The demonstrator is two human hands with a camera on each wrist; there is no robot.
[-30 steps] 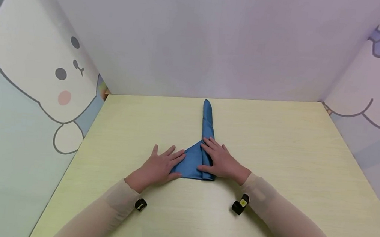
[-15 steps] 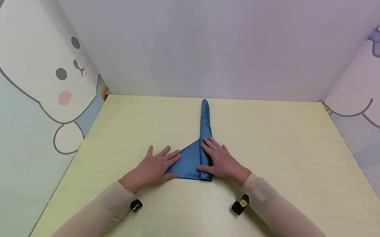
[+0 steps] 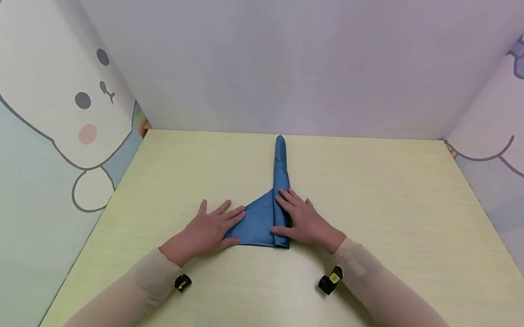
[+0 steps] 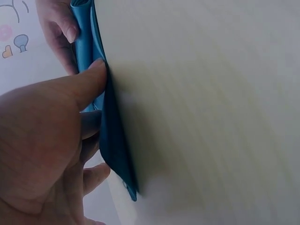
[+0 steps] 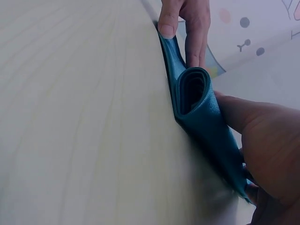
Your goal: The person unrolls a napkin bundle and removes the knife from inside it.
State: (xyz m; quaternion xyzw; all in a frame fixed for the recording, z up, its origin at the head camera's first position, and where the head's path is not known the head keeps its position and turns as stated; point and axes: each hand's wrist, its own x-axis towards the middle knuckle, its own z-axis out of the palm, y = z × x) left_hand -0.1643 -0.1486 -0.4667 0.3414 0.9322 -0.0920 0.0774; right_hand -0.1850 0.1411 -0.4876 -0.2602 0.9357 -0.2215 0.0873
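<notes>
A shiny blue cloth point(image 3: 256, 224) lies on the table, its right side wound into a narrow roll point(image 3: 280, 166) that tapers to a tip at the back. My left hand point(image 3: 204, 231) rests with spread fingers on the flat part's left end, covering that corner. In the left wrist view its thumb point(image 4: 91, 84) lies at the cloth's near edge. My right hand point(image 3: 305, 224) lies across the lower roll, fingers extended over it and thumb toward the flat part. The right wrist view shows the roll's open end point(image 5: 193, 91) with several wound layers, close to the right thumb point(image 5: 234, 110).
The pale wooden table point(image 3: 381, 194) meets a plain light wall point(image 3: 276, 55) at the back, near the roll's tip. Side panels with cartoon drawings flank it. Small black devices are strapped at the left wrist point(image 3: 183, 283) and right wrist point(image 3: 330, 281).
My left hand has slid left, and the cloth with its roll has shifted slightly left too. The right hand has stayed nearly in place over the roll.
</notes>
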